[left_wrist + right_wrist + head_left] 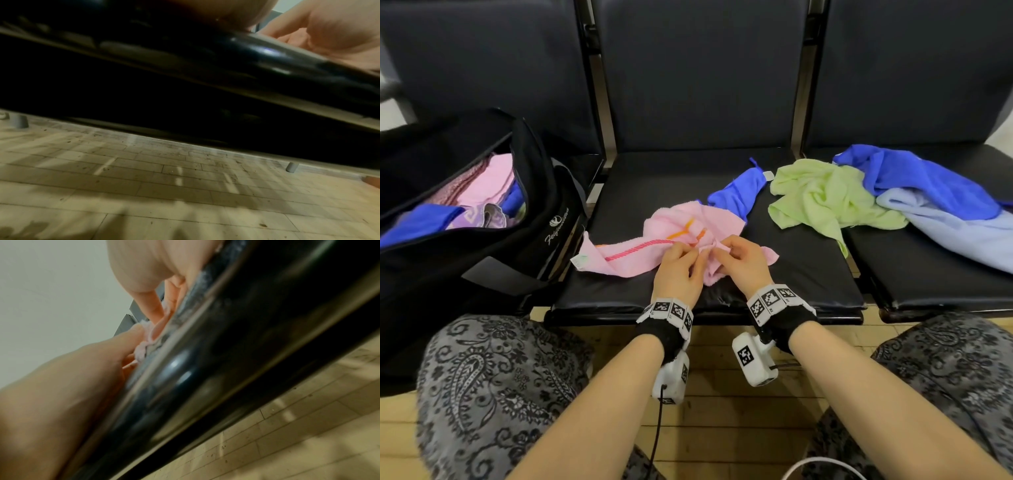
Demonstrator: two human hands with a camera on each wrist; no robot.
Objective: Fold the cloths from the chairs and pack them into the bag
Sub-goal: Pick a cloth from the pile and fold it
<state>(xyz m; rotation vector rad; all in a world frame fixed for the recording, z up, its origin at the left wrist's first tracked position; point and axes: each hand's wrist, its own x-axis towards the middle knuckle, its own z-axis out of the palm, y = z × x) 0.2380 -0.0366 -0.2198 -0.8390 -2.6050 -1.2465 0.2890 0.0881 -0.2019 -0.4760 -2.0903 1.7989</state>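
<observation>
A crumpled pink cloth with orange and red stitching lies on the middle chair seat. My left hand and right hand meet at its near middle, and each pinches a fold of it between thumb and fingers. In the right wrist view a bit of the pink cloth shows between fingertips above the seat's edge. The black bag stands open on the left seat with several folded cloths inside. A small blue cloth, a green cloth, a large blue cloth and a pale blue cloth lie unfolded to the right.
The dark chair backs rise behind the seats. My knees in patterned fabric flank the arms, over a tiled floor. Wrist camera cables hang below the seat's front edge.
</observation>
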